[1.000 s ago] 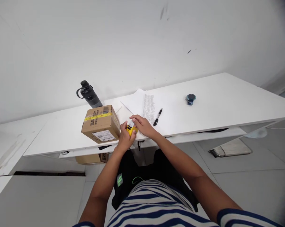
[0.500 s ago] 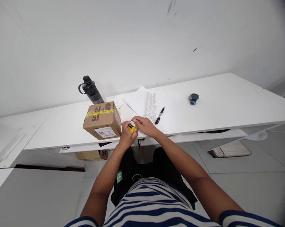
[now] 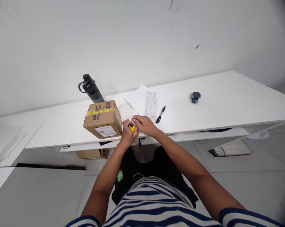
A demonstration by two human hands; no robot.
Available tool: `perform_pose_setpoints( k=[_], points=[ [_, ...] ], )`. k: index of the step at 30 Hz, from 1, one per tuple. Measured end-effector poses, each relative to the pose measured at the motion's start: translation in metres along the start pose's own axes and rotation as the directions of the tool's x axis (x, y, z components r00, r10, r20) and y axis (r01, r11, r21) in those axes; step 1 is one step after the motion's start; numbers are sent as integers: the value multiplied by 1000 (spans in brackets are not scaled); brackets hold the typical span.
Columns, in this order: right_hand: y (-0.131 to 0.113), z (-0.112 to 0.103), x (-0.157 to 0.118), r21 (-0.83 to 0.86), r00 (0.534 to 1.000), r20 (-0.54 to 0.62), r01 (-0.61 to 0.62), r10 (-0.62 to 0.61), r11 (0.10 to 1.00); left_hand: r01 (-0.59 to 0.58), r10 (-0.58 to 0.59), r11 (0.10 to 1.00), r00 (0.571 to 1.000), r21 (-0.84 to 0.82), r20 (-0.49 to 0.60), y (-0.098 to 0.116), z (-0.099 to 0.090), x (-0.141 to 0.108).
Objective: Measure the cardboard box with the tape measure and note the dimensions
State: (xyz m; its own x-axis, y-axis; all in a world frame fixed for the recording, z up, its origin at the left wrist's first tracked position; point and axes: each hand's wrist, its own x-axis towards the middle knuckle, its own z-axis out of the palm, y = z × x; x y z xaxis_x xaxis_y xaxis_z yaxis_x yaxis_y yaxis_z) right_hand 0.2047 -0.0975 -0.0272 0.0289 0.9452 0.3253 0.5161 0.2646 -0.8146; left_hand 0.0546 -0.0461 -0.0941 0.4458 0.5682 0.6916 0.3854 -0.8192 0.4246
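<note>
A small yellow-and-black tape measure [image 3: 132, 126] is held over the front edge of the white desk. My left hand [image 3: 126, 135] wraps round its body from the left. From the right, my right hand [image 3: 145, 125] has its fingers closed at the tape measure's top end, where a whitish part shows between the hands; its fingertips are partly hidden. Just left of my hands stands a taped cardboard box [image 3: 102, 119] with a white shipping label on its front side. Beyond my right hand lie a handwritten paper sheet [image 3: 151, 104] and a black pen [image 3: 160, 114].
Behind the box a dark water bottle [image 3: 92, 88] stands near the wall. A blue-grey wristwatch [image 3: 195, 97] lies farther right on the white desk [image 3: 218, 107]. Under the desk are a shelf [image 3: 192, 136] and another cardboard box [image 3: 89, 154].
Both hands keep hold of the tape measure in nearly the same place. The whole view has shifted slightly; the box, pen and watch have not moved on the desk.
</note>
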Motion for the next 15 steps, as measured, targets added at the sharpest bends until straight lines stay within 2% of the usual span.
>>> perform_pose_setpoints(
  k=[3,8,15],
  points=[
    [-1,-1,3,-67,999,12,49,-49,997,-7,7,1000,1000,-15,-14,0,1,1],
    [-1,0,1,-68,1000,13,27,-27,997,-43,41,997,998,-60,-45,-1,1,0],
    [-1,5,-5,-89,996,-87,-33,25,996,23,-23,999,1000,-43,-3,0,1,-1]
  ],
)
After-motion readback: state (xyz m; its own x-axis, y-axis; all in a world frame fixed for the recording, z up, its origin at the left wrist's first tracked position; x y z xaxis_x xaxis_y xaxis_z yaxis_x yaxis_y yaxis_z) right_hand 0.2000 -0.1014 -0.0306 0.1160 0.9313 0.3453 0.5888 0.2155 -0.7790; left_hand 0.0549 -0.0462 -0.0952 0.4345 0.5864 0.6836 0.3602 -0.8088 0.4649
